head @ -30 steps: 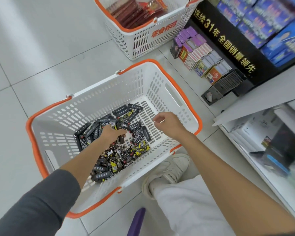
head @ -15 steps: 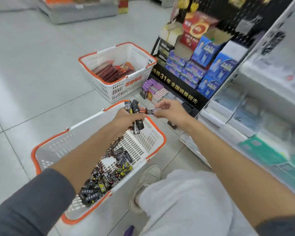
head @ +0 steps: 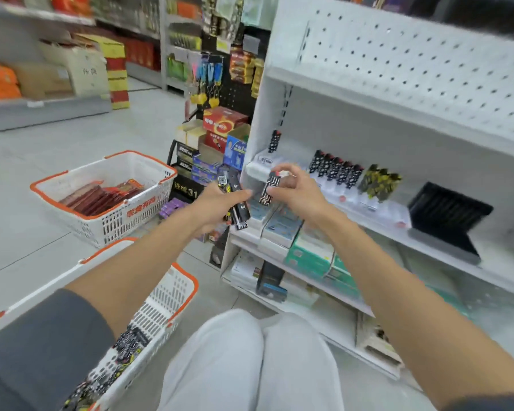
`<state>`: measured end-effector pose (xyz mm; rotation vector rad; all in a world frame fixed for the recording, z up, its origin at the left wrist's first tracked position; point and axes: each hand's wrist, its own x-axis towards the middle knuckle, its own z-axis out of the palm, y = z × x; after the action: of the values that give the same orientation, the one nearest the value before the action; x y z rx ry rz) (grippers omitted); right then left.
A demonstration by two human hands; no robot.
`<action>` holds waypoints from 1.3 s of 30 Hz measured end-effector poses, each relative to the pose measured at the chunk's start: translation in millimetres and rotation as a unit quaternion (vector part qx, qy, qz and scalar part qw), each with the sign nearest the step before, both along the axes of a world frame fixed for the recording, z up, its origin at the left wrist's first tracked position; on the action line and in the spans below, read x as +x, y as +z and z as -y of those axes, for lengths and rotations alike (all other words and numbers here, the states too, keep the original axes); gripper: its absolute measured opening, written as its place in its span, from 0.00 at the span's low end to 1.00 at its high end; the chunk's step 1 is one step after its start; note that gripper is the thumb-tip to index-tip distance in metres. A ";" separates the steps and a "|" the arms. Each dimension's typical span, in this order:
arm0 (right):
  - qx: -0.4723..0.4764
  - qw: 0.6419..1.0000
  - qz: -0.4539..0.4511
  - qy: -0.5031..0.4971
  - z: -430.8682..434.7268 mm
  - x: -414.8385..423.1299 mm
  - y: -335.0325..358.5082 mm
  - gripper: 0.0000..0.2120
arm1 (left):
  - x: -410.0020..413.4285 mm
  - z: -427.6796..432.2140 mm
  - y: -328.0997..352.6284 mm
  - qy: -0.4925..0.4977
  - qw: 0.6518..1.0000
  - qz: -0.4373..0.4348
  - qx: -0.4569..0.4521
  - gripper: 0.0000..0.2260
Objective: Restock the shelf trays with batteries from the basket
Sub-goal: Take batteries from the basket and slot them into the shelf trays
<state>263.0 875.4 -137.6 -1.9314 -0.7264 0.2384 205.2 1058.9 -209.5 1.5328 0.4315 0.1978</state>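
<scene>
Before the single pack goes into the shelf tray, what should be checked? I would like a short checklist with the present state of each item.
1. Right hand grips one battery pack: ok.
2. Left hand holds the spare packs securely: cannot tell; several stick out of the fist.
3. Pack pattern matches the black-and-white row on the shelf: ok, it looks alike.
4. Free slot in that row's tray: cannot tell, blurred.
5. Path from hand to row is free: ok.
6. Basket beside the knees has stock left: ok.

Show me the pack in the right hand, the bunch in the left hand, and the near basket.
Pack [head: 269, 188], head view, its patterned face.
Bunch [head: 238, 207], head view, a dark pack.
Basket [head: 187, 277], head view, orange rim.
</scene>
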 end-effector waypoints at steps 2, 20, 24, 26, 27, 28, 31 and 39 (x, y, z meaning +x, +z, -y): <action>0.001 0.998 0.054 -0.032 31.7 14.9 17.1 0.14 | 22.4 19.2 10.5 -0.026 0.999 0.004 0.023 0.45; -0.179 0.925 0.320 -0.097 58.8 132.1 34.5 0.12 | 96.2 64.9 52.4 -0.032 0.995 0.051 0.077 0.47; -0.184 0.920 0.334 -0.096 56.7 138.2 35.4 0.12 | 90.7 67.5 57.2 -0.025 0.995 0.050 0.085 0.18; -0.186 0.916 0.343 -0.095 56.3 139.6 35.6 0.12 | 91.9 67.5 55.6 -0.022 0.994 0.057 0.087 0.19; -0.182 0.915 0.348 -0.094 56.2 140.1 35.4 0.12 | 89.6 69.2 57.3 -0.027 0.994 0.067 0.084 0.24; -0.176 0.914 0.354 -0.090 56.0 140.7 34.9 0.11 | 87.3 70.6 59.1 -0.033 0.993 0.078 0.081 0.30; -0.147 0.920 0.354 -0.074 53.8 142.0 33.3 0.10 | 87.2 71.9 59.0 -0.043 0.994 0.084 0.060 0.31; -0.161 0.917 0.360 -0.065 46.9 141.7 39.4 0.10 | 80.4 78.5 64.1 -0.012 0.994 0.098 0.038 0.19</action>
<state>404.7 828.5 -98.2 -2.3913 -1.0721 -0.5001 285.6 980.5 -145.4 1.5760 0.2520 0.3448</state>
